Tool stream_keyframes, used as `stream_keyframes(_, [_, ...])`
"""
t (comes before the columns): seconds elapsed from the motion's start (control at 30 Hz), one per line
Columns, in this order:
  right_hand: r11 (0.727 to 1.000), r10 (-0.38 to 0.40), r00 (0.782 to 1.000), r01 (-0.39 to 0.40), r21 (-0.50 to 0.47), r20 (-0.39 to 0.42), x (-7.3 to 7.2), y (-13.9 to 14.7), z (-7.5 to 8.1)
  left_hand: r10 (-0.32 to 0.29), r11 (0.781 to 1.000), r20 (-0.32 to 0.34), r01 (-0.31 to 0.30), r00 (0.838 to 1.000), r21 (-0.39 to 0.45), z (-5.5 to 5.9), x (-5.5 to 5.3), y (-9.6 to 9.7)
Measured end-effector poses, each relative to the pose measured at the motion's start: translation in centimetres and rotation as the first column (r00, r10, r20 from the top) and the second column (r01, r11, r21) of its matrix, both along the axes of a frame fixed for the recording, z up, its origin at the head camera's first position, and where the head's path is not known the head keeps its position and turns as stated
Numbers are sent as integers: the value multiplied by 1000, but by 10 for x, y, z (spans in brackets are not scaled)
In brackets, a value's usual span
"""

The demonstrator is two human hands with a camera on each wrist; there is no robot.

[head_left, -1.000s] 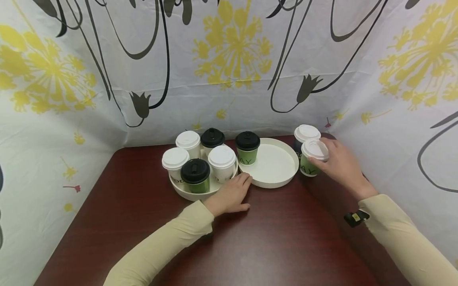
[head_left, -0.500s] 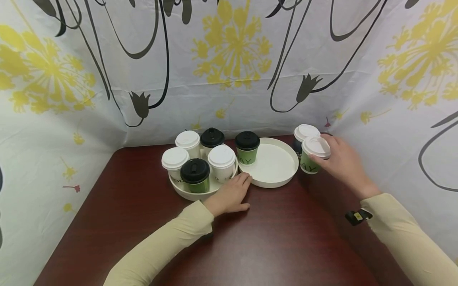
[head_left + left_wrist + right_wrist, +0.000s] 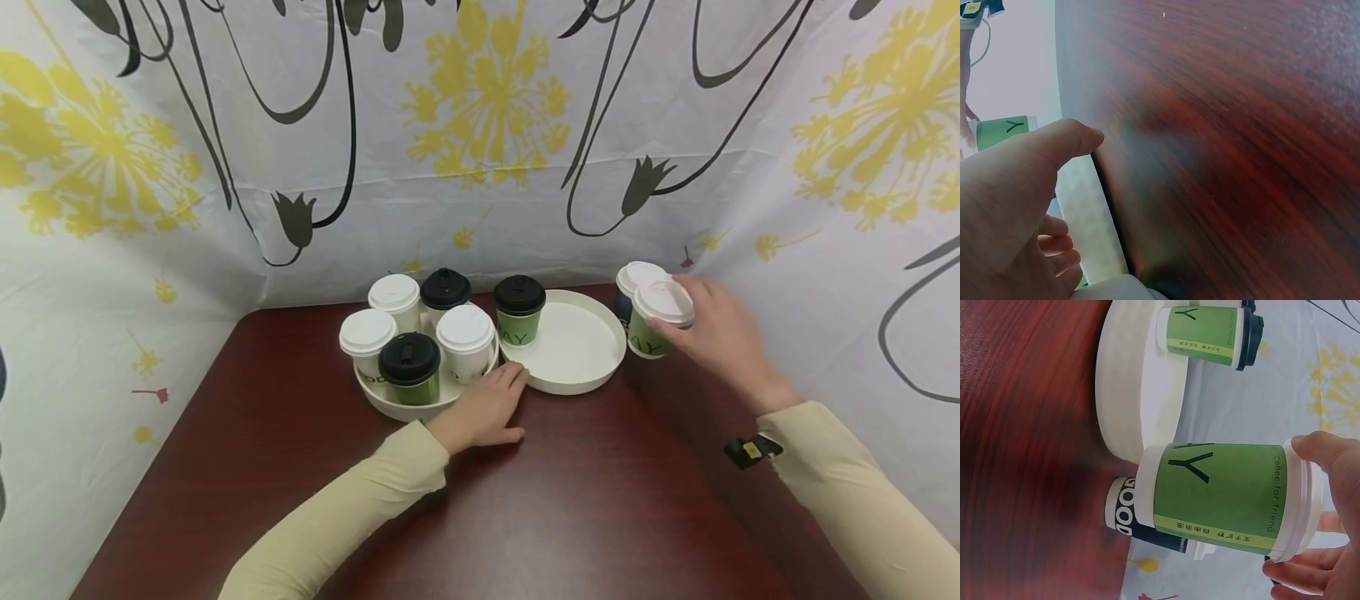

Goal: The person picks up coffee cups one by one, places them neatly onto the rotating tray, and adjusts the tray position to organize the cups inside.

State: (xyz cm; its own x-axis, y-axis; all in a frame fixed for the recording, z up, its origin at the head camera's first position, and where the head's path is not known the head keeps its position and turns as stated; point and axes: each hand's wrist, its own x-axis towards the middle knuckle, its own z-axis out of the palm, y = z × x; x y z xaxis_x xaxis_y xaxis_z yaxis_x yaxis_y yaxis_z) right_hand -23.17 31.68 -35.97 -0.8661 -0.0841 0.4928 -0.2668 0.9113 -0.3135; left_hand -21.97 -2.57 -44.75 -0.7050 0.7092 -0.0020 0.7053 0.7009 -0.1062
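My right hand (image 3: 720, 342) pinches a green paper coffee cup (image 3: 1222, 494) by its white lid, thumb on one side and fingers on the other. The cup hangs slightly above the table. Just behind it, partly hidden, stands a dark coffee cup (image 3: 1125, 509) with a white lid. My left hand (image 3: 483, 408) lies low where the two round trays meet, fingers extended against the rims. The right tray (image 3: 577, 346) carries one green cup with a black lid (image 3: 517, 321) at its left side. Several lidded cups crowd the left tray (image 3: 386, 408).
The dark red wooden table (image 3: 600, 500) stretches in front of the trays. A white patterned cloth (image 3: 480, 225) hangs along the back and both sides, close to the dark cup and the right hand.
The right hand has raised the green cup a little and shifted it slightly back, so it covers more of the dark cup. My left hand has stayed in place.
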Motion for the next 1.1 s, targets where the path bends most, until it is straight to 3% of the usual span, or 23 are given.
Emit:
stream_keyframes(0.2, [1000,11,1000,-11,9,5,1,-6,5,9,1000,35,-9,999,-4,0,2,0])
stream_keyframes(0.57, [999,37,999,-37,14,-31,-4,-25,3,4,1000,33,-4,999,-2,0,2,1])
stream_keyframes(1.1, [996,56,996,-61,69,66,-9,-59,0,14,1000,48,-15,999,6,2,3,1])
